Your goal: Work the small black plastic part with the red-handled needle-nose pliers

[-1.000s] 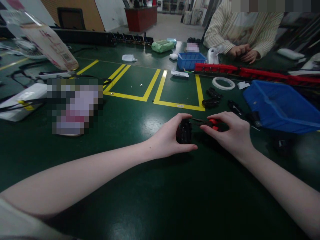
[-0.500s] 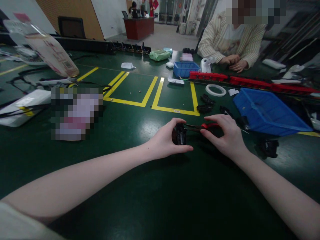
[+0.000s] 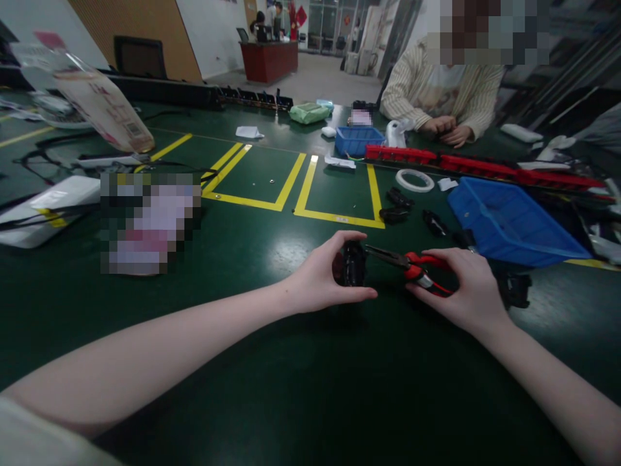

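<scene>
My left hand (image 3: 324, 275) is curled round a small black part (image 3: 353, 264) that rests on the dark green table (image 3: 272, 388). My right hand (image 3: 466, 293) grips the red handles of a pair of pliers (image 3: 412, 266). The pliers' dark jaws point left and reach the black part. Both forearms lie low over the table.
A large blue bin (image 3: 509, 223) stands to the right, with black parts (image 3: 515, 288) beside it. Further back lie more black parts (image 3: 395, 206), a tape ring (image 3: 414, 180), a small blue bin (image 3: 358, 139) and red rails (image 3: 475, 166). A person in a striped shirt (image 3: 439, 87) sits opposite.
My right hand slid back along the pliers to their handles, so the red grips and jaws now show. The view shifted slightly; my left hand kept hold of the black part.
</scene>
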Demonstrator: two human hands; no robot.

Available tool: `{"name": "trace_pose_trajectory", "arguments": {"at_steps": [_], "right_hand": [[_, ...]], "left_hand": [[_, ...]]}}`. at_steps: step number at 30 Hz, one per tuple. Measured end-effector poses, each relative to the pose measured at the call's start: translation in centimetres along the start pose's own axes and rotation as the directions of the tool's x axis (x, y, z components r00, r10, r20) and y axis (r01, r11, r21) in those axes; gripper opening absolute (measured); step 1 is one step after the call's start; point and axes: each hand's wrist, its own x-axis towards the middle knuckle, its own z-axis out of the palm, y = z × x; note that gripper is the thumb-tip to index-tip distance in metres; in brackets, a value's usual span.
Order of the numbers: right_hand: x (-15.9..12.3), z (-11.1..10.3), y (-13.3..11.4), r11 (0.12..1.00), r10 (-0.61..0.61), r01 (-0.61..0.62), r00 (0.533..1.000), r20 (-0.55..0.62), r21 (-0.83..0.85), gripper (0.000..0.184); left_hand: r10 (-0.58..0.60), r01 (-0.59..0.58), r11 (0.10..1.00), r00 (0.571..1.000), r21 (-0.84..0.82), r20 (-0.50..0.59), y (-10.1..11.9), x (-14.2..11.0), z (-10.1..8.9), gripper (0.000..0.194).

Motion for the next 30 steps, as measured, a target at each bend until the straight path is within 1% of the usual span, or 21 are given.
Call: {"name": "trace_pose_trajectory", "arguments": {"at_steps": [3, 5, 8, 12, 16, 21, 30], "right_hand": [[0.0, -0.4, -0.4, 0.997, -0.063, 0.060, 0.993, -0.103, -0.038, 0.043], [0.1, -0.6, -0.6, 0.992, -0.124, 0.118, 0.984, -0.131, -0.051, 0.045], [0.3, -0.6, -1.0, 0.982, -0.184, 0.177, 0.974, -0.129, -0.064, 0.048], [0.2, -0.7, -1.1, 0.966, -0.243, 0.229, 0.964, -0.110, -0.123, 0.048], [0.2, -0.8, -1.2, 0.958, -0.255, 0.237, 0.962, -0.096, -0.164, 0.048], [0.4, -0.9, -1.4, 0.946, -0.286, 0.264, 0.953, -0.101, -0.191, 0.046], [0.5, -0.9, -1.4, 0.933, -0.322, 0.301, 0.943, -0.083, -0.197, 0.046]], "left_hand": [[-0.015, 0.015, 1.000, 1.000, 0.003, -0.011, -0.1, 0.1, 0.0, 0.074], [0.000, 0.000, 1.000, 1.000, 0.013, -0.009, -0.2, 0.2, 0.0, 0.074], [0.036, -0.035, 0.998, 0.999, 0.049, -0.023, -0.4, 0.3, 0.1, 0.074], [0.064, -0.061, 0.995, 0.998, 0.085, -0.030, -0.5, 0.2, 0.2, 0.074], [0.084, -0.083, 0.991, 0.996, 0.101, 0.001, -0.7, 0.3, 0.2, 0.073], [0.121, -0.123, 0.980, 0.992, 0.158, 0.023, -1.2, 0.3, 0.2, 0.074], [0.100, -0.104, 0.979, 0.994, 0.173, 0.036, -0.8, 0.2, 0.3, 0.075]]}}
